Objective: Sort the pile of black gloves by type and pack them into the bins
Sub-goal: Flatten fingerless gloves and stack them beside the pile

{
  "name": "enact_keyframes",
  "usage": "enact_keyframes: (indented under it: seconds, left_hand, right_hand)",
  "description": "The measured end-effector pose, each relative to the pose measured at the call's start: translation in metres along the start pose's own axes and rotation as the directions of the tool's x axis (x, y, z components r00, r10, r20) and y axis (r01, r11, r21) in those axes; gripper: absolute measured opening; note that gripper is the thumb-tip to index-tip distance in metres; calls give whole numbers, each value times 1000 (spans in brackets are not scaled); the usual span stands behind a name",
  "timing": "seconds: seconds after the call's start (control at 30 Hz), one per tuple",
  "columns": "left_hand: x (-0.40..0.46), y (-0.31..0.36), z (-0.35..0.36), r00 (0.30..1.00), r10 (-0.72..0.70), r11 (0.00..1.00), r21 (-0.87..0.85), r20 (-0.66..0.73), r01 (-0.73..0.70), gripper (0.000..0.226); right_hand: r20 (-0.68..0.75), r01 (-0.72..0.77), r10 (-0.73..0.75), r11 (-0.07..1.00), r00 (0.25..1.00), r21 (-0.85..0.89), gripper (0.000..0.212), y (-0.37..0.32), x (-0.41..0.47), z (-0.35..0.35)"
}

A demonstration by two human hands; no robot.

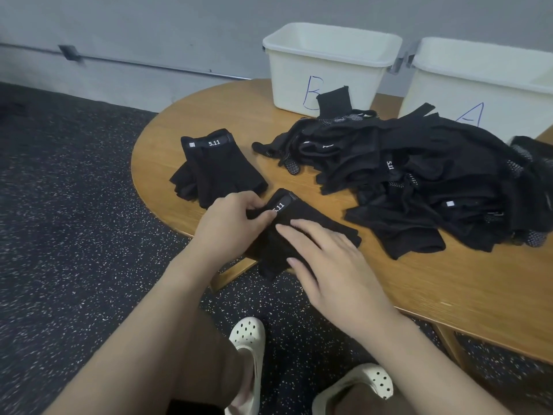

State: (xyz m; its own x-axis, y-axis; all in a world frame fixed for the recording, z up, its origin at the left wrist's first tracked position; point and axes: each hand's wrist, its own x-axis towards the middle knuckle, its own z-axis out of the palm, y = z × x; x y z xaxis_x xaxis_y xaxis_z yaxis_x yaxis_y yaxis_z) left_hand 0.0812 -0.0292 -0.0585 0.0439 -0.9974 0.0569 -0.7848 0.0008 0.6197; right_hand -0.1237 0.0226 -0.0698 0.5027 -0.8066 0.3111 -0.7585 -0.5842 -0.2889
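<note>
Risk: the 5.11 glove (302, 232) being flattened overhangs the near edge of the table (449, 280), so it could be dragged off onto the floor if the smoothing stroke is pulled toward the body. Its cuff is pinched by the left hand (230, 223), fingers curled, while the right hand (332, 265) is laid flat on it, fingers straight and spread. A finished stack (214, 167) is set just beside, the unsorted pile (419, 181) lies in front of bin B (326, 67) and bin A (484, 85); bin contents cannot be told.
</note>
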Motion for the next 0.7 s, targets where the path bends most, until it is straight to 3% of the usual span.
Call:
enact_keyframes:
  seconds: [0.2,0.3,0.37,0.7]
  left_hand:
    - [-1,0,-1,1000,-13,1000,-17,6,13,29]
    - [0,0,-1,1000,-21,1000,-20,4,21,32]
    - [1,-1,0,1000,-28,999,-20,2,28,33]
    - [0,3,-1,999,-42,999,-12,-6,42,24]
  right_hand:
    - [-43,77,-77,997,996,-17,45,4,-4,4]
    - [-79,79,-79,997,994,-10,28,5,-2,6]
    - [-73,63,-65,998,995,-24,29,4,-1,7]
    - [-62,187,-189,982,980,-30,24,1,-4,12]
